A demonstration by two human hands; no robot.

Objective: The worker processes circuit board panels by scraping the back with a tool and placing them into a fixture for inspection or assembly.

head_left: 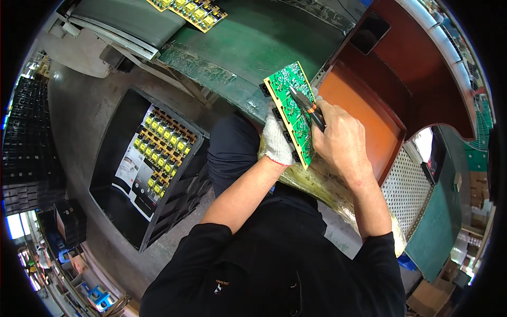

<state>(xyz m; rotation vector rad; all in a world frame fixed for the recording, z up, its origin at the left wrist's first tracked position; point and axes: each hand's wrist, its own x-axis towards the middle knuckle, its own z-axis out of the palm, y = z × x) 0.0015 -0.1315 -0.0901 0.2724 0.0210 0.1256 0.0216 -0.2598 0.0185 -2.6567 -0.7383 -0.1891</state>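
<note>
A green circuit board panel (297, 127) with yellow edges is held up, tilted, its soldered side facing me. My left hand (278, 141), in a white knitted glove, grips it from behind along its left edge; most of those fingers are hidden by the board. Dark parts stick out past that edge. My bare right hand (338, 134) is closed round a pair of pliers (311, 108) with dark jaws and orange-and-black handles. The jaws lie over the upper middle of the board's face; whether they touch it I cannot tell.
A black crate (113, 211) at left holds rows of boards with yellow components (162, 138). More such boards (198, 15) lie at the far edge of the green worktable (232, 47). An orange-floored tray (364, 113) with reddish-brown walls stands right, beside a perforated white panel (409, 179).
</note>
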